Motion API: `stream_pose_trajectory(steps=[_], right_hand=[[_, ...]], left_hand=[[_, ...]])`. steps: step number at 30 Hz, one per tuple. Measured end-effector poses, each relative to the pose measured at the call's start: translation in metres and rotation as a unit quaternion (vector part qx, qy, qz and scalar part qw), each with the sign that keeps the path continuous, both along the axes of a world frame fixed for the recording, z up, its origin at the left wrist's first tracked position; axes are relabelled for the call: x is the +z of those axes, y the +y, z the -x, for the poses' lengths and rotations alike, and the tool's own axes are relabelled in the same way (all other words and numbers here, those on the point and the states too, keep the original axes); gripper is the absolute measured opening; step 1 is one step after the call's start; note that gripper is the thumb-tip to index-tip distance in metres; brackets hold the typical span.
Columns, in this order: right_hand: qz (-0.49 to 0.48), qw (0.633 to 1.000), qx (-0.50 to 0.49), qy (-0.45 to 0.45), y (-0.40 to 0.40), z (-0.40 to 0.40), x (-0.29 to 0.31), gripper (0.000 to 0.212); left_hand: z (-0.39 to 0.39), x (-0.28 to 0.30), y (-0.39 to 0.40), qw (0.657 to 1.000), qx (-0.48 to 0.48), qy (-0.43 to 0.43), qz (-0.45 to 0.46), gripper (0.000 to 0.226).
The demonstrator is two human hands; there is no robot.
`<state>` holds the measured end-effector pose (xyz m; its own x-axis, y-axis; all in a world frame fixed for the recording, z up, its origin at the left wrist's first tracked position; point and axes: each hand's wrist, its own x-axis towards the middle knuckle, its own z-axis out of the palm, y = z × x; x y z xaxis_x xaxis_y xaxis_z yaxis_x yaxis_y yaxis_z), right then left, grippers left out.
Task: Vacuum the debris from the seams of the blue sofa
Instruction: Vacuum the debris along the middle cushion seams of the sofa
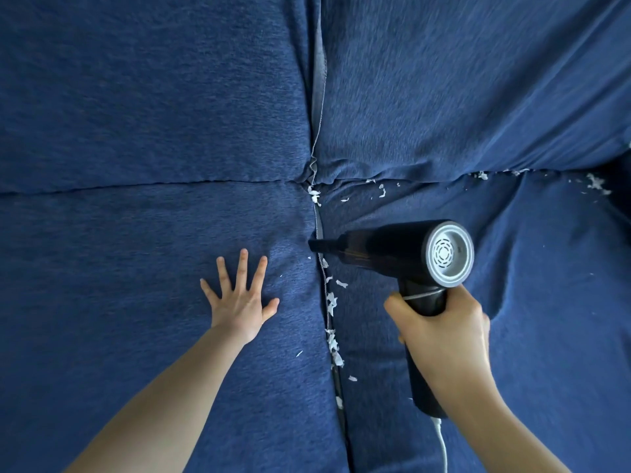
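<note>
Blue upholstery (143, 97) fills nearly the whole view, a soft, faintly ribbed weave drawn into four padded panels. One stitched line (319, 83) runs up and down near the middle and another (136, 185) crosses it from the left, so the fabric puckers into small folds where they meet. Light falls evenly across the cloth, a little brighter on the upper right panel, while a dark hollow (619, 172) at the far right edge is too shadowed to make out.
</note>
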<state>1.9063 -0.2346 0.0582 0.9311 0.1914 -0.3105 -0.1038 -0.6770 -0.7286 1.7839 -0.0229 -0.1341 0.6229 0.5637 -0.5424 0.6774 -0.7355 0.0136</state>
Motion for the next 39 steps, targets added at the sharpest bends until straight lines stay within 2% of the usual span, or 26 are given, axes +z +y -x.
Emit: stream_pose_trajectory(steps=[6, 14, 22, 34, 39], right_hand=[[0.020, 1.000, 0.014, 0.013, -0.009, 0.017, -0.004, 0.021], [0.010, 1.000, 0.022, 0.007, -0.026, 0.022, 0.012, 0.020], [-0.010, 0.998, 0.048, 0.040, -0.032, 0.035, 0.016, 0.020], [0.003, 0.998, 0.049, 0.031, -0.058, 0.044, 0.013, 0.020], [0.009, 0.996, 0.065, 0.056, -0.082, 0.059, 0.022, 0.021]], left_hand=[[0.008, 0.001, -0.013, 1.000, -0.009, -0.004, -0.002, 0.086], [0.005, 0.002, -0.015, 1.000, -0.001, 0.013, 0.004, 0.087], [0.001, 0.010, -0.018, 0.999, 0.016, 0.020, 0.024, 0.087], [0.017, 0.008, -0.039, 0.999, 0.008, 0.016, 0.026, 0.079], [0.025, 0.009, -0.052, 0.999, 0.005, 0.021, 0.031, 0.073]])
